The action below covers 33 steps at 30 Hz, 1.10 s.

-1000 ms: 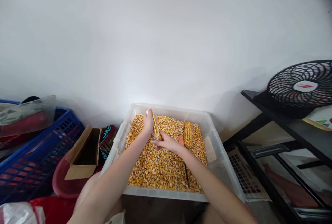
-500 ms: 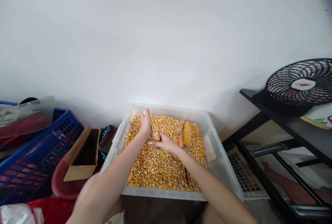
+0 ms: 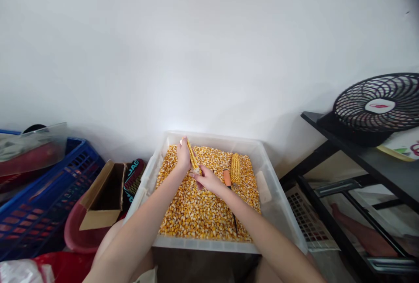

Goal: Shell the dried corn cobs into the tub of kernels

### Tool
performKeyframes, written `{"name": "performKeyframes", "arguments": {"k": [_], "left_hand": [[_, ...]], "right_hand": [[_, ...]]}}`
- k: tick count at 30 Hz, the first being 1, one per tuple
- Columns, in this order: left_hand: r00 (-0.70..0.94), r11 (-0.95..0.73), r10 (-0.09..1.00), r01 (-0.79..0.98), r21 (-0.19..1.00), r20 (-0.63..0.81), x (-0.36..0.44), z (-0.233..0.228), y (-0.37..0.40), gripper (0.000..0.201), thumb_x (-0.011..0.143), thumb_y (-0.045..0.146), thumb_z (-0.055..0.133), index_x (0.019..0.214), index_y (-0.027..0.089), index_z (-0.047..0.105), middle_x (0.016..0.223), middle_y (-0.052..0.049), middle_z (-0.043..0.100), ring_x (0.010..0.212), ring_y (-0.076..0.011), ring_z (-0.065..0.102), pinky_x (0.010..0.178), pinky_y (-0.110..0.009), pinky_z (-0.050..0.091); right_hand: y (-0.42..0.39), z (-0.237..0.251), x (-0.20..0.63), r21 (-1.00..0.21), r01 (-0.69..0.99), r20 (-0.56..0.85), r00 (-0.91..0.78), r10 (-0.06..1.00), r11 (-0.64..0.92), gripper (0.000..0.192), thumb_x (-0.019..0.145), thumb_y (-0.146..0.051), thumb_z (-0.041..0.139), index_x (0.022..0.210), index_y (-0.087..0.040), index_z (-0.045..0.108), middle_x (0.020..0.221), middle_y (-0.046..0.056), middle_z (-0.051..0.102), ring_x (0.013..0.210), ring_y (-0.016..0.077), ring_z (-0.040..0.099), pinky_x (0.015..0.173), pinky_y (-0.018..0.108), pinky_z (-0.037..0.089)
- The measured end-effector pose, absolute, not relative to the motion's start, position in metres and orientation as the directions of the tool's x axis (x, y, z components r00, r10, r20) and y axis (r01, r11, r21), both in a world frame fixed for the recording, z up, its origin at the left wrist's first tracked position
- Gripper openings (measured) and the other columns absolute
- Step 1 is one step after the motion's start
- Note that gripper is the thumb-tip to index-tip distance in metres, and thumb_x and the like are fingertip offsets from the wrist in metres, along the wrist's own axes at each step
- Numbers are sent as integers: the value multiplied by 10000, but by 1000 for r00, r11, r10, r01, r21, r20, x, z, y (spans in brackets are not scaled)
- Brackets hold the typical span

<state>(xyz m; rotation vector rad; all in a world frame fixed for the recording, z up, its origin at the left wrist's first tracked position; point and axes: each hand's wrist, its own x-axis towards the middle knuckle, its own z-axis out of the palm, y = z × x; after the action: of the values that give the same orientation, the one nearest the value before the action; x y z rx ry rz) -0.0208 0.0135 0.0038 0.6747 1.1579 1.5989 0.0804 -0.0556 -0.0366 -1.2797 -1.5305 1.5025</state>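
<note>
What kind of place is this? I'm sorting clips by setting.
Probably a room at home, used for shelling corn by hand. A clear plastic tub of loose kernels stands by a plain white wall, with a blue crate, a cardboard box and a small fan on a black shelf.

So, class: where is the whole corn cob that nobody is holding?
In the head view, the whole corn cob lies on the loose kernels toward the far right of the clear plastic bin, just right of the orange-handled knife.
</note>
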Motion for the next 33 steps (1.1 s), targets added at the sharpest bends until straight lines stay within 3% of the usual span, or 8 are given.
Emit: {"name": "performKeyframes", "arguments": {"k": [5,9,14,17,23,30,33], "left_hand": [[-347,-66,935,-374,925,-74,-19,4,13,337,762,530,480,711,203,412,479,60,408,345,-95,413,360,-223,329],[-340,-80,939,-365,928,-53,-17,4,12,332,767,527,476,722,204,414,491,55,422,350,-94,416,362,-221,332],[-287,-70,958,-340,938,-32,-13,6,9,345,764,541,486,726,209,401,475,59,407,355,-96,411,356,-213,323],[-283,-86,959,-320,943,-8,-11,7,7,353,763,550,488,740,208,405,506,50,420,377,-93,408,367,-214,332],[-353,-207,931,-289,935,96,-10,6,5,368,731,544,543,711,195,428,573,44,392,470,-80,402,423,-195,351],[-342,-169,938,-339,926,45,-10,6,4,393,745,580,492,733,196,410,563,46,408,441,-81,407,415,-202,347],[-340,-201,936,-298,933,93,-8,6,3,406,731,577,517,713,186,407,568,48,390,451,-71,397,416,-194,344]], "right_hand": [[-57,-36,80,-963,231,-204,-299,932,-137,366,706,-431,617,968,-216,476,522,-62,468,416,100,441,402,218,356],[-59,-32,79,-955,281,-166,-231,959,-97,250,733,-439,566,755,-206,479,487,-64,440,416,81,392,403,200,273],[-61,-26,77,-931,57,-358,-332,873,-361,198,700,-344,552,781,-210,430,460,-101,368,354,53,270,365,196,155],[-60,-24,80,-899,-39,-388,-395,833,-437,219,642,-265,563,810,-211,434,443,-116,338,351,47,214,365,202,95],[-59,-26,82,-861,-118,-408,-420,811,-495,244,599,-232,584,699,-212,363,428,-121,318,370,44,200,378,201,81],[-61,-30,77,-855,-142,-435,-326,839,-499,305,633,-315,625,670,-216,339,433,-125,257,363,41,161,380,208,55],[-59,-36,78,-845,-128,-438,-394,808,-520,273,619,-285,626,656,-209,367,417,-122,258,365,41,167,385,221,51]]}}
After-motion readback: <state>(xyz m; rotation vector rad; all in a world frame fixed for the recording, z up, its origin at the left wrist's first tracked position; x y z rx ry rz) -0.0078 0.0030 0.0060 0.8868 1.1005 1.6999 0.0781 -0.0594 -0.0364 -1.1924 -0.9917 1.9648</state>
